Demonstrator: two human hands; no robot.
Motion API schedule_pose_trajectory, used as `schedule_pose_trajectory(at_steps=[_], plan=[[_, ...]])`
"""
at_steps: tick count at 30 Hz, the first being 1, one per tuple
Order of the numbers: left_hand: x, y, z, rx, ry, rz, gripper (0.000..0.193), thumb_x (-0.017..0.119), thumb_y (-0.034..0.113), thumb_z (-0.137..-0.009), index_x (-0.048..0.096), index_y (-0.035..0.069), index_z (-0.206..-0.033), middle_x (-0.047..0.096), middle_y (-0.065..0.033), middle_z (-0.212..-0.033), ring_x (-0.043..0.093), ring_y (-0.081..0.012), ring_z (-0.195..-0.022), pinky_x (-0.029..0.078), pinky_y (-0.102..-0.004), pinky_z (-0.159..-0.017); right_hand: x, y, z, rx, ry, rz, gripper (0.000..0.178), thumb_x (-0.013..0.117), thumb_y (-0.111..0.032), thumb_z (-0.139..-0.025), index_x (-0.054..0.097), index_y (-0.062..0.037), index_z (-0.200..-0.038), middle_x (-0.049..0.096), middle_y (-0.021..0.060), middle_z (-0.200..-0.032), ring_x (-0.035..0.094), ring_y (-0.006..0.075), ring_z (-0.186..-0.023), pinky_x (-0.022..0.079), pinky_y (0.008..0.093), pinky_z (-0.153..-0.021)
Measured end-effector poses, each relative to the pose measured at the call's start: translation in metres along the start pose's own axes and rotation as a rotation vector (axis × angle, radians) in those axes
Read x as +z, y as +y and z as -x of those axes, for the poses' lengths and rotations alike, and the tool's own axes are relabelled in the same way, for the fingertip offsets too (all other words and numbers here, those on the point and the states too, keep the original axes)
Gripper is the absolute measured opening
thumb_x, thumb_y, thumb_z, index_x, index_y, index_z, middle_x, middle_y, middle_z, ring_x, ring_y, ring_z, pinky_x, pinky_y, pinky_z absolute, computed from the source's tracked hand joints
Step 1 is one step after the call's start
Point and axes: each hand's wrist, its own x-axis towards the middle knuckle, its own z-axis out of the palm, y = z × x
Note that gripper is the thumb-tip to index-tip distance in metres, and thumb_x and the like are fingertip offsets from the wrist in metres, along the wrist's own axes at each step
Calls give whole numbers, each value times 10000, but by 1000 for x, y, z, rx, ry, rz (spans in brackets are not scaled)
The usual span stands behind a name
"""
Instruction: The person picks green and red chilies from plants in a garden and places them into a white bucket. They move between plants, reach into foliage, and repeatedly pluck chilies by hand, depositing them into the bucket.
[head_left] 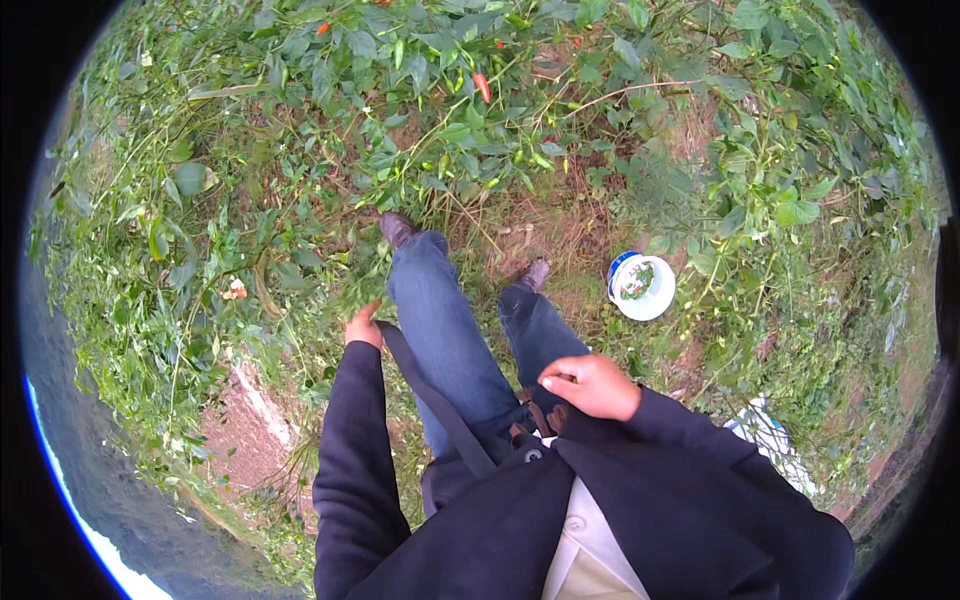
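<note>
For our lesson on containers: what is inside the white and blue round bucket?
Small red and green pieces, probably chillies, show inside the white round bucket; whatever lies beneath is covered.

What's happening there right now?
A person stands among pepper plants. The left hand is at one end of a dark strap, its grip unclear; the right hand is partly curled near the jacket, contents unclear. To the right, a white bucket holds some red and green pieces.
</note>
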Motion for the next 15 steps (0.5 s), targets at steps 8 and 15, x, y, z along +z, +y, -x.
schedule_pose_trajectory(at_steps=[8,15], plan=[[1,157,-4,201,-50,541,252,487,-10,-892,580,10,-1125,639,-77,-1037,589,-161,-994,440,-283,-891,16,94,-213,233,123,-331,216,547,-206,-876,696,-50,-883,629,34,-687,553,107,-653,448,285,-644],[30,147,-41,354,-126,353,187,548,19,-857,638,31,-1020,646,-116,-961,633,-233,-872,495,-289,-761,44,188,-426,189,441,-394,251,592,-293,-831,714,-74,-824,686,94,-814,624,199,-695,468,326,-684]])
